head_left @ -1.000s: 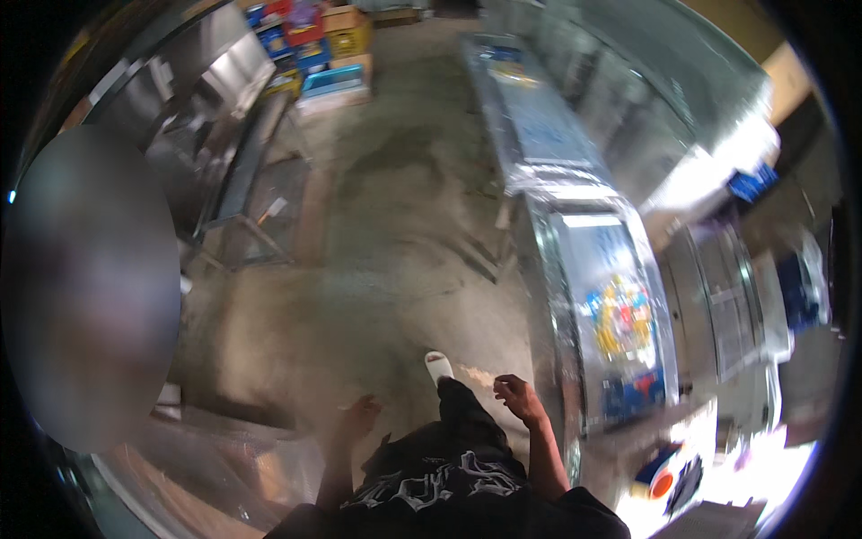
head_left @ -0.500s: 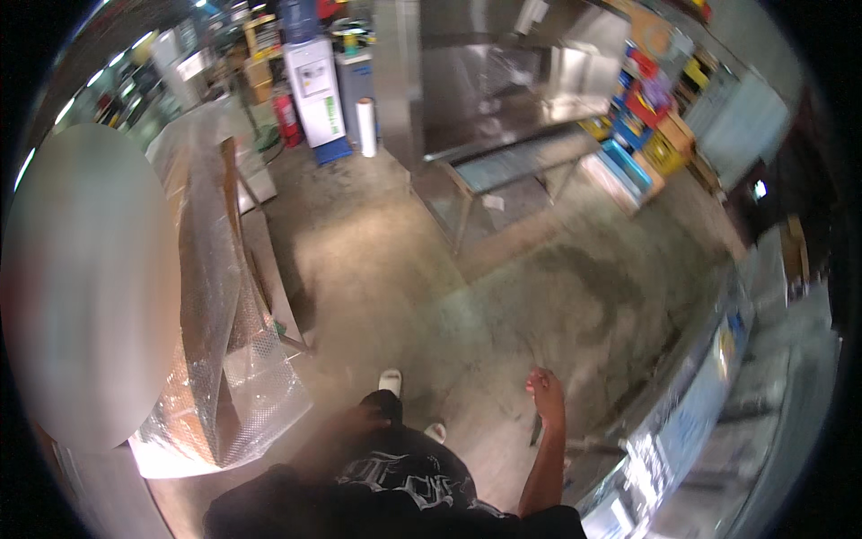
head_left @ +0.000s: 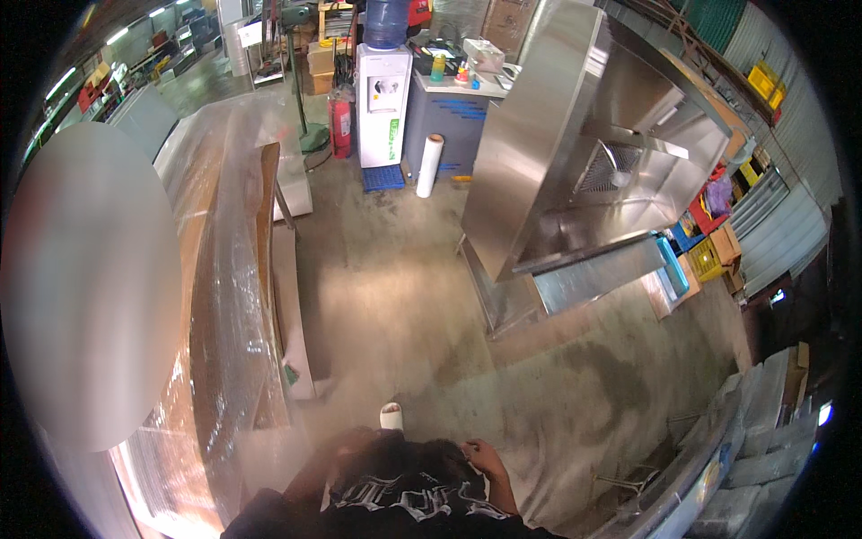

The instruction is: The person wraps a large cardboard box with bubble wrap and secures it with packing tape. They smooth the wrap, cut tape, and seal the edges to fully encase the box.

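My left hand [head_left: 352, 442] is smeared by motion in front of my dark clothing, and its fingers cannot be made out. On the other side, my right hand [head_left: 482, 455] is close by the edge of my black shirt [head_left: 409, 494] with pale lettering. Its fingers are bent inward, and whatever they enclose, if anything, is hidden. A light-coloured slipper [head_left: 391, 415] on one of my feet shows on the concrete floor [head_left: 377, 314] ahead.
Left stand tall brown panels [head_left: 206, 296] wrapped in clear plastic. A large stainless steel hood [head_left: 530, 153] rises ahead right. Beyond are a water dispenser [head_left: 384, 108], a red fire extinguisher [head_left: 340, 126] and an upright white roll [head_left: 430, 166]. Grey wrapped material [head_left: 763, 431] lies lower right.
The view has swung to the right, or forward, and the dispenser and steel hood look nearer. My right hand has come in from out at the side to beside my shirt.
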A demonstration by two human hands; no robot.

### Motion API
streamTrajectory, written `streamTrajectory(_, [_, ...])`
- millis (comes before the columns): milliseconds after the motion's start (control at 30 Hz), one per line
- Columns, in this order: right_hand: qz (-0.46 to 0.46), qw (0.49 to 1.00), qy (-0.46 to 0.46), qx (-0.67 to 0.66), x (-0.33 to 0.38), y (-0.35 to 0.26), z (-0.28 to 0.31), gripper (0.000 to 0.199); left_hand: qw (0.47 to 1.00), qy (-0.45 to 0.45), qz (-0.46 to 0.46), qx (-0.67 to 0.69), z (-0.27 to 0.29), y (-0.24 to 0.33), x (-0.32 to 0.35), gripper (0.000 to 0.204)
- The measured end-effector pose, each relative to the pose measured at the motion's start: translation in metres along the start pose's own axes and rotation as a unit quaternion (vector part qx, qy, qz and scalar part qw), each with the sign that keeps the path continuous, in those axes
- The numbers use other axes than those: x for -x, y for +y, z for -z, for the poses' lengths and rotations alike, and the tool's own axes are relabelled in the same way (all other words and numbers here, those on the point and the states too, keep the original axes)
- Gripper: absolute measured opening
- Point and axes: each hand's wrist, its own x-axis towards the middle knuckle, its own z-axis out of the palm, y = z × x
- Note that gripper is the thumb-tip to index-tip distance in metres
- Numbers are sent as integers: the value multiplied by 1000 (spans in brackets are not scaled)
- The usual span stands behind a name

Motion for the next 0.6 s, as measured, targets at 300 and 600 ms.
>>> streamTrajectory(300, [130, 983, -60, 116, -176, -214, 24, 52, 963, 264, -48, 34, 136, -73, -117, 65])
streamTrajectory(600, [174, 967, -87, 165, -437, -400, -16, 55, 872, 486, -44, -44, 289, -18, -192, 49])
